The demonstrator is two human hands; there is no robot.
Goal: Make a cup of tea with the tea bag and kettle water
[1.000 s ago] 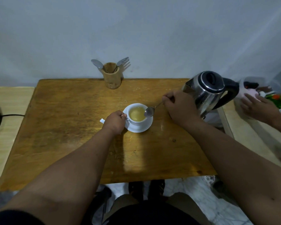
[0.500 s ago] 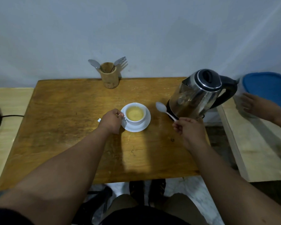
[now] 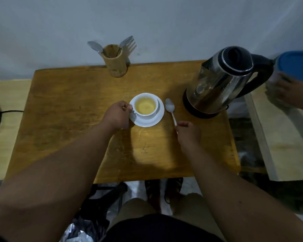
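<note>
A white cup [image 3: 146,107] of pale yellow tea stands on a white saucer [image 3: 156,119] in the middle of the wooden table [image 3: 68,110]. My left hand [image 3: 117,115] grips the cup's handle on its left side. My right hand [image 3: 188,133] pinches the handle end of a white spoon [image 3: 170,108], whose bowl lies on the table just right of the saucer. A steel kettle [image 3: 222,81] with a black lid and handle stands at the table's right. No tea bag is visible.
A wooden holder [image 3: 115,62] with a spoon and a fork stands at the table's back edge. Another person's hand [image 3: 287,92] rests on a blue-lidded container [image 3: 297,65] at far right. A black cable [image 3: 12,111] runs at left.
My right hand took the spoon from the cup's rim, swung it right and toward me, and lowered it beside the saucer. The left hand stayed on the cup handle.
</note>
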